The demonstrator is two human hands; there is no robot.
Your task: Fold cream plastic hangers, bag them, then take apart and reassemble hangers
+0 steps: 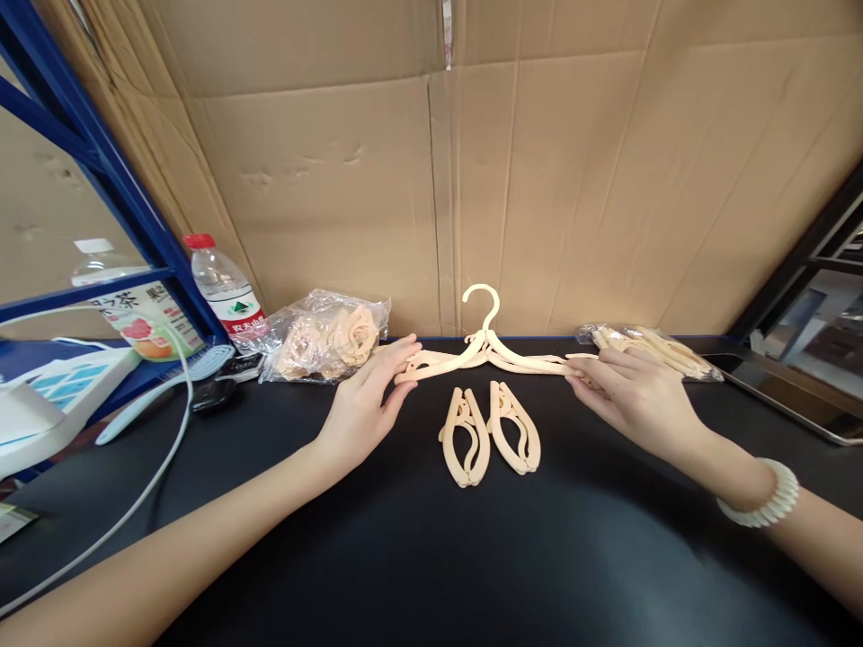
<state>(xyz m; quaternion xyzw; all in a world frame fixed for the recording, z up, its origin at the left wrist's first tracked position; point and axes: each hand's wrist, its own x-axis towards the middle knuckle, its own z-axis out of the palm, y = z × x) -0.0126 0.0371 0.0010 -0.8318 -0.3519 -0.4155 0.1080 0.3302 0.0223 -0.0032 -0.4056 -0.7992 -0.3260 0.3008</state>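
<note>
A cream plastic folding hanger (486, 349) is spread wide, its hook pointing up, at the back of the black table. My left hand (368, 404) pinches the tip of its left arm between thumb and fingers. On the other side, my right hand (640, 400) grips the end of the right arm, and its fingers partly cover that tip. Just in front of the spread hanger lie two more hangers of the same kind, folded up: one on the left (467, 440) and one on the right (515, 429). Neither hand touches them.
Clear bags of cream hangers lie at back left (327, 337) and back right (651, 350). Further left are a water bottle (226, 296), a pale-blue brush (162, 391) and a white cable (179, 431). A phone-like dark slab (788, 395) rests at right. Cardboard (539, 180) walls the back.
</note>
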